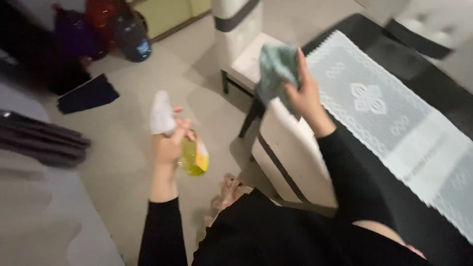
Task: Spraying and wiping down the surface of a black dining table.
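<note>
Spray bottle [192, 155] upright, nozzle up-left.

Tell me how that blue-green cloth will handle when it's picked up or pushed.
The cloth looks floppy: it bunches and droops from the right hand. Probably light, since a few fingers carry it. It would likely crumple rather than slide if pushed.

Left hand [170, 143] grips a yellow spray bottle [193, 155]; right hand [306, 96] clutches a cloth [276, 69]

My spray bottle [193, 156] is yellow with a white head; my cloth [276, 69] is pale blue-green. The runner [389, 118] is white lace on the black tabletop [433, 83]. My sleeves [352, 177] are black.
</note>
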